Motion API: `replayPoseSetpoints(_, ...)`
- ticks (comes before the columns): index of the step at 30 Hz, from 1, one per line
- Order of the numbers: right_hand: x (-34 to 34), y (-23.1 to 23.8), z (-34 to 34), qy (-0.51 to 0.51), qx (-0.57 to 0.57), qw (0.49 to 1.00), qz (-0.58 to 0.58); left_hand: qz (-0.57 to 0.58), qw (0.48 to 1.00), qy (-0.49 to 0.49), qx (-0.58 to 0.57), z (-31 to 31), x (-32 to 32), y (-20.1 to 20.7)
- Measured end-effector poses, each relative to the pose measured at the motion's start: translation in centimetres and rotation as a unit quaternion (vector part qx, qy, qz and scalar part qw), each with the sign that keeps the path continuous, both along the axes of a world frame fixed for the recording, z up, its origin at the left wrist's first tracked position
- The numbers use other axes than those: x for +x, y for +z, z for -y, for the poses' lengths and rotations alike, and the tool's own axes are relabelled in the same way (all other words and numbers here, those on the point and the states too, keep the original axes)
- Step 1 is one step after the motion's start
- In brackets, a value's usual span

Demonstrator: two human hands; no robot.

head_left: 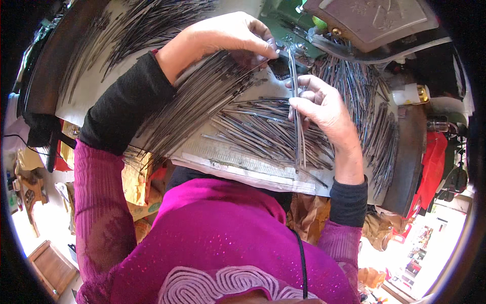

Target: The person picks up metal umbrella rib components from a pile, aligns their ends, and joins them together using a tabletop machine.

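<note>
My right hand (324, 107) pinches a few thin grey metal strips (297, 139) between thumb and fingers. They stand nearly upright in the view, their upper ends by the green machine (283, 38). Close to that machine, my left hand (245, 38) has thumb and fingertips pressed together; what it holds, if anything, is too small to make out. Beneath my left forearm lies a long sheaf of dark thin rods (190, 106), side by side and slanting. A loose heap of shorter strips (268, 129) is spread below my right hand.
More strips (354, 86) are piled to the right, beside a grey machine cover (372, 23). Further dark rods (147, 30) lie at the far left. A white-and-yellow object (411, 94) sits at the table's right side. Brown paper bags (309, 215) are below the table's near edge.
</note>
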State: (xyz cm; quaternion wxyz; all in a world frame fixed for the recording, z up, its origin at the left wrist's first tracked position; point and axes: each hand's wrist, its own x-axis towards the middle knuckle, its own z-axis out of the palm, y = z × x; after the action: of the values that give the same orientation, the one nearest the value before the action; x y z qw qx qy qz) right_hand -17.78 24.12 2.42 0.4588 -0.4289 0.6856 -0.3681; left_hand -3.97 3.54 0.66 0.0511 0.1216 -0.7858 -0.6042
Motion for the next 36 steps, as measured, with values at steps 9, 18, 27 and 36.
replayPoseSetpoints(9,0.7,0.4,-0.2,-0.008,-0.003,1.0,0.018,-0.038,0.996,0.008,0.08,-1.0,-0.2,-0.2)
replayPoseSetpoints(18,0.6,0.1,0.0,-0.023,-0.028,0.999,0.037,-0.048,0.989,0.022,0.136,-2.3,0.2,0.6)
replayPoseSetpoints(27,0.8,0.3,0.1,-0.032,-0.045,0.997,0.055,-0.073,0.986,0.043,0.146,-2.7,0.0,1.1)
replayPoseSetpoints(36,0.3,-0.1,0.4,-0.068,-0.084,0.991,0.074,-0.098,0.987,0.047,0.118,-2.5,-1.4,1.1)
